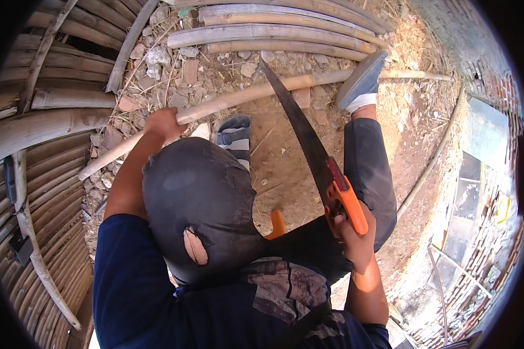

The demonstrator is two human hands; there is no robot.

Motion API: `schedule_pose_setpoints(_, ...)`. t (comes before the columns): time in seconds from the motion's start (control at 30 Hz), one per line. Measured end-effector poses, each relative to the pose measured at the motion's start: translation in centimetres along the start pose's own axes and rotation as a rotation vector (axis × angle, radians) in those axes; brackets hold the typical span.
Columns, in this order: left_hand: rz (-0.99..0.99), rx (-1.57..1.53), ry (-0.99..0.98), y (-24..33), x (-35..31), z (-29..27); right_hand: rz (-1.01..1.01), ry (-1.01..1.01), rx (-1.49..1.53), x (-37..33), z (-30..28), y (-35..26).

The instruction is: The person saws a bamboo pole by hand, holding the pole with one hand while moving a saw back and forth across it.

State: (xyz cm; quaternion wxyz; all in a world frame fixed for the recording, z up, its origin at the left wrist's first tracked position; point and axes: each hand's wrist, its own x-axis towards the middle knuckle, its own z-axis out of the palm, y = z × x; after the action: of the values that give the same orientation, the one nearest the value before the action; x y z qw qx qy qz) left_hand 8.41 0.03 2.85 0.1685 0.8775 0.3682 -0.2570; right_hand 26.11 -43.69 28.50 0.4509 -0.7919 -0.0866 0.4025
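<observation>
Over the rubble ground (pixel 273 168) | left hand (pixel 164 123) clamped round the bamboo pole (pixel 256 92), foot (pixel 362 78) pinning it | right hand (pixel 354 238) fisted on the handsaw (pixel 308 145), blade at the pole | I judged the cut under way (next: steady strokes, pole held firm).

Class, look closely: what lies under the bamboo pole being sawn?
Under the bamboo pole lie rubble and dry dirt ground; a shoe presses on it. The left hand covers part of it.

1. The saw (pixel 300 125) had a dull dark metal blade and a glossy orange plastic handle.
2. The bamboo pole (pixel 256 93) looked smooth, pale and dry.
3. The ground (pixel 285 168) was rough, dusty dirt with stones.
</observation>
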Motion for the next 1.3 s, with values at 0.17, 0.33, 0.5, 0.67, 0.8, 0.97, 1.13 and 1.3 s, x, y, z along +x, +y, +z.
schedule_pose_setpoints(0.17,-0.028,0.03,-0.099,1.2,-0.4,-1.4,-0.011,-0.055,-0.073,-2.6,-2.0,1.4)
schedule_pose_setpoints(0.33,-0.066,0.042,-0.126,1.4,-0.4,-1.6,0.024,-0.042,-0.012,0.5,-0.2,1.5)
schedule_pose_setpoints(0.5,-0.053,0.031,-0.151,1.0,-0.5,-1.9,-0.042,-0.104,-0.062,1.4,1.4,0.7)
schedule_pose_setpoints(0.67,-0.067,0.047,-0.125,1.5,-0.3,-1.2,-0.041,-0.082,0.03,-1.2,0.4,2.0)
schedule_pose_setpoints(0.8,-0.054,0.022,-0.138,1.6,-0.4,-1.3,-0.02,-0.081,-0.068,3.5,2.3,3.5)
schedule_pose_setpoints(0.97,-0.073,0.052,-0.129,1.2,-0.5,-1.4,0.06,-0.076,-0.042,-1.0,0.0,1.1)
schedule_pose_setpoints(1.13,-0.087,0.017,-0.126,1.8,-0.8,-0.8,-0.025,-0.087,-0.08,5.2,2.5,3.3)
schedule_pose_setpoints(1.3,-0.036,0.022,-0.083,0.3,-0.8,0.9,0.026,-0.126,0.035,3.0,1.8,3.3)
